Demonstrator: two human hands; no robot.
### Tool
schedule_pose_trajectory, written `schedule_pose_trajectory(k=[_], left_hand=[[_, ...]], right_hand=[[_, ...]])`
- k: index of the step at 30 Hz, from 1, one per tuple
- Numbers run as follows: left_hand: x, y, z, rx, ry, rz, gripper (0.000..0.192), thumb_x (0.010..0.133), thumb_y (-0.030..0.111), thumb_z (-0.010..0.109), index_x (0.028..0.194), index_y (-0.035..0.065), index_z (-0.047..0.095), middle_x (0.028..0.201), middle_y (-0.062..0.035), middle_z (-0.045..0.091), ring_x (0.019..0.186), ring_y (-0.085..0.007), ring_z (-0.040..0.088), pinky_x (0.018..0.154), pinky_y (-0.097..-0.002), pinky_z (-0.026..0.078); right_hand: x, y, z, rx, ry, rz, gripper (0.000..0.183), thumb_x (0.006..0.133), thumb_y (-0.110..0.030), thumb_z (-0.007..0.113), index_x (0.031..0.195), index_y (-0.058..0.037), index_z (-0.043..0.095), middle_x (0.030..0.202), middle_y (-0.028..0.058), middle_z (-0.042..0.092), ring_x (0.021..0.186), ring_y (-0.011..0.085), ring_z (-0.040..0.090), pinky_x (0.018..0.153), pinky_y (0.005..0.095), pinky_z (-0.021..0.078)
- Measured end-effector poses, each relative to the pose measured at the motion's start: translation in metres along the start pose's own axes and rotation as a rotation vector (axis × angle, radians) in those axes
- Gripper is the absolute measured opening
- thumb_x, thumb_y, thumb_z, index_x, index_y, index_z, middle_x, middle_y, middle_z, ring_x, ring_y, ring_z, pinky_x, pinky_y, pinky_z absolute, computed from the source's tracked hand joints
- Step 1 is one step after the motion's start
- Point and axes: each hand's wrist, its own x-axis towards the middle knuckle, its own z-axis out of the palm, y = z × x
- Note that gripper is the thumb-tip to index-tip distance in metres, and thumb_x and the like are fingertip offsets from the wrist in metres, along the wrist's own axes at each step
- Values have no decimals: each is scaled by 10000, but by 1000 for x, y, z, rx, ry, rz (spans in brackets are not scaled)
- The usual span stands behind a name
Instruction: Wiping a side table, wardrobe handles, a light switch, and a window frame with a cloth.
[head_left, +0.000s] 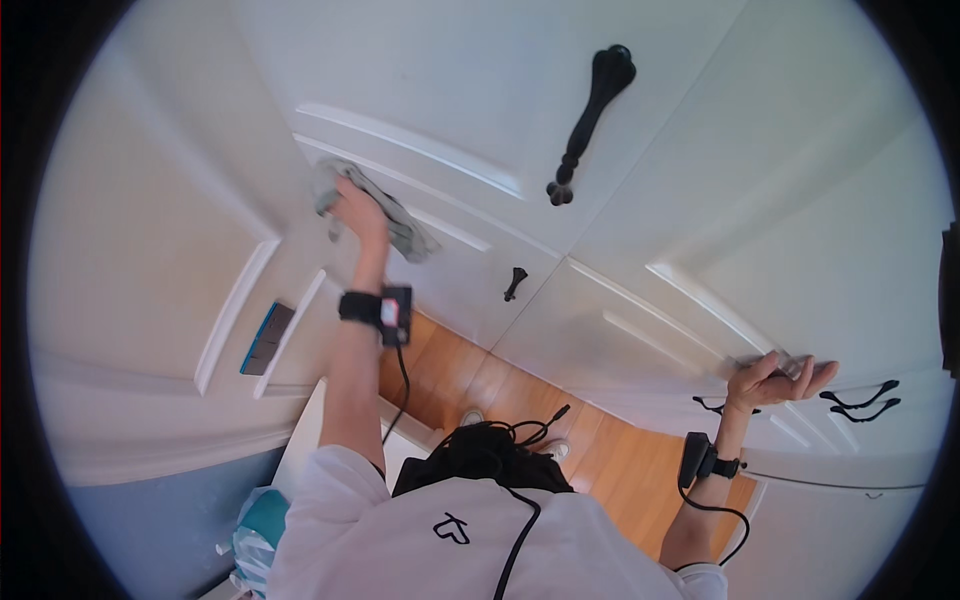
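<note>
My left hand (360, 214) presses a grey-green cloth (405, 225) to the white panelled cabinet front (450, 97), near the inner corner on the left. The cloth hangs partly loose to the right of the fingers, and hand and cloth are slightly blurred. Farther right, my right hand (772, 384) rests palm up against the cabinet's raised moulding, fingers apart, with nothing seen in it. Between the hands are a large black ornate door handle (596, 120) and a smaller black handle (515, 284) on the lower panel.
More black handles (862, 401) sit just beyond my right hand. At left, a dark panel with a blue edge (268, 339) is set in the white panelling. A teal and white plastic bag (259, 532) stands lower left. Wooden flooring (517, 394) lies below; black cables run from both wrist devices.
</note>
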Motion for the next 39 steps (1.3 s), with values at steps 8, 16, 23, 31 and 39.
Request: schedule_pose_trajectory(k=[8,16,23,31,39], left_hand=[[-222,80,-3,172,-422,224,280,832,168,467,1023,-33,511,1079,-221,489,1023,-383,420,925,-426,273],[-229,94,-23,96,-569,255,207,792,103,512,955,-21,539,981,-198,535,928,-369,476,846,-419,343],[-251,59,-19,351,-435,203,264,786,127,533,990,-39,518,970,-220,534,941,-384,471,843,-418,356],[-238,49,-16,344,-523,5,311,730,199,601,954,-11,552,951,-194,572,890,-313,552,786,-368,421],[-246,55,-11,417,-457,-43,333,731,222,614,955,-21,572,929,-139,608,866,-216,574,767,-316,430]], right_hand=[[0,-3,-2,24,-17,24,448,806,-141,473,1204,-34,296,1341,241,150,1265,355,159,1015,481,188],[1,-4,-8,13,-7,-34,404,810,-148,494,1175,-38,359,1321,228,215,1218,361,240,979,494,221],[-4,1,-9,23,18,-47,376,800,-190,515,1142,-63,424,1277,232,324,1172,369,301,960,489,224],[-17,8,-11,50,-8,-20,389,747,-168,535,1122,-86,470,1261,203,389,1190,337,340,1031,440,138],[-67,9,-17,2,-285,-62,428,747,-224,546,1172,-193,518,1297,64,398,1200,236,346,997,404,203]])
